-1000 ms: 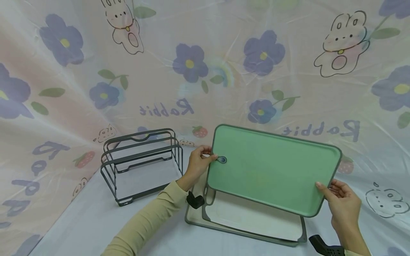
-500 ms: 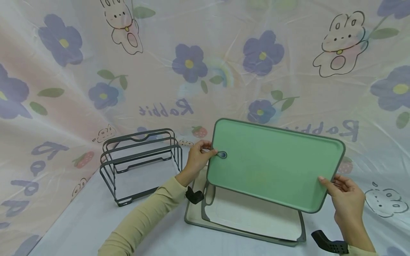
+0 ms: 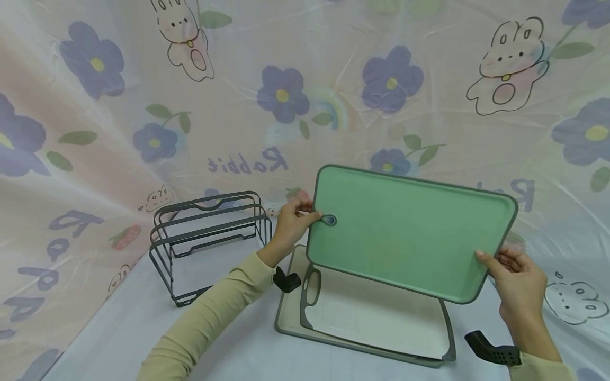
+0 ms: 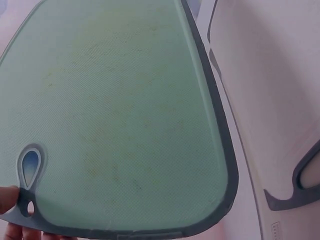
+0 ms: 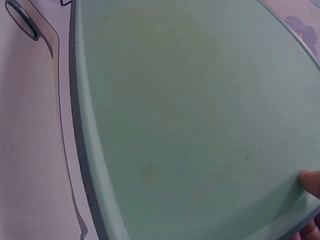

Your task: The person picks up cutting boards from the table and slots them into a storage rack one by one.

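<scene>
A green cutting board (image 3: 405,233) with a dark grey rim is held up, tilted, above the table between both hands. My left hand (image 3: 293,227) pinches its left edge beside the teardrop-shaped hole (image 4: 31,167), thumb on the face and fingers behind. On the right edge, near the lower corner, my right hand (image 3: 519,286) grips with the thumb (image 5: 311,183) on the green face. Faint stains mark that face in both wrist views. Below it lies a white cutting board (image 3: 371,312) with grey corners and a handle slot, on top of a larger beige board (image 3: 288,312).
A black wire rack (image 3: 209,243) with several upright dividers stands on the white-covered table (image 3: 229,338) to the left of the boards. Behind everything hangs a curtain (image 3: 333,79) printed with flowers and rabbits.
Both hands have raised the green cutting board higher and slightly to the right, uncovering more of the white board below. The rack and the lower boards have stayed put.
</scene>
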Demonstrator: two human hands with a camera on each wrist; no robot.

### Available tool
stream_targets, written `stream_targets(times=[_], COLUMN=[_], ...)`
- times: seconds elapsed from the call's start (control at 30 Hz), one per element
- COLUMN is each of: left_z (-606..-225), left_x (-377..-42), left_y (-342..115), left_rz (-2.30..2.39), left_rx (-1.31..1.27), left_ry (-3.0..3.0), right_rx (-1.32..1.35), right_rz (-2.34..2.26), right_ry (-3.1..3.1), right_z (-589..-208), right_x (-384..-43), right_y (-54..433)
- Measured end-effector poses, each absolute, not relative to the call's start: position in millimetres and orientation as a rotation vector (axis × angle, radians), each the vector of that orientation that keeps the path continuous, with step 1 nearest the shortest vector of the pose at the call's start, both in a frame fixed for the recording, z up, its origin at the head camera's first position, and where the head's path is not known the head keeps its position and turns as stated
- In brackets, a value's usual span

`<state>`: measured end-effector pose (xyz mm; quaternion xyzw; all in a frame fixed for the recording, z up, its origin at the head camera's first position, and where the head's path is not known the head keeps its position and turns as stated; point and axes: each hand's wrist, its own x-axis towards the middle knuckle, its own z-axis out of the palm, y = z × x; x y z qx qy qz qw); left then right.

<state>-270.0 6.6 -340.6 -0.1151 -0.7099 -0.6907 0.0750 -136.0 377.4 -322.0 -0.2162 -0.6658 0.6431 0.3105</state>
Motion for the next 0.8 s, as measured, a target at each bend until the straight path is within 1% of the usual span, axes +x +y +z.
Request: stream_targets(times=[0.33, 0.8], left_z=[-326.7, -308.9], left_x=[-275.3, -282.0], left_y=[-2.1, -16.4], left_rz=[-2.180, -2.271], left_rx=[-0.387, -0.334], left_ry=[-2.104, -2.119], right_rx=[-0.532, -0.463], right_rz=[1.699, 1.736], right_ry=[-1.784, -1.798], right_z=[-312.2, -300.9], right_x=[-142.8, -155.9], right_y=[375.5, 370.1])
